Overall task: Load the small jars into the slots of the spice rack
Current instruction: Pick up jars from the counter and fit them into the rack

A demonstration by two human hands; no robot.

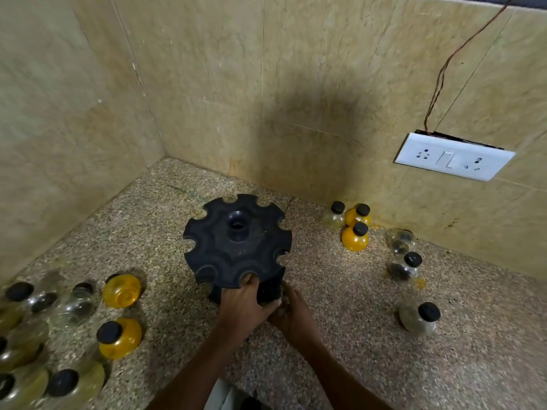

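Hands meet at the near side of a black round plastic spice rack (236, 241) standing on a speckled granite counter (355, 335) near its back corner. The left hand (242, 306) reaches up under the rack's top disc, one fingertip showing in a near notch; whether it grips the rack or only steadies it cannot be told. The right hand (293, 312) curls around a small clear jar with a black cap (268, 292), pressed just beside the rack's lower tier and directly below the near slots. The jar's axis looks roughly upright, though it is mostly hidden, so the coming move likely turns on sliding it away from the body into a slot. All visible top slots are empty. Other jars wait along the counter's left edge, including a yellow-filled round jar (121, 338), and beside the back wall, a second yellow jar (355, 238). No brand, label or writing is readable.
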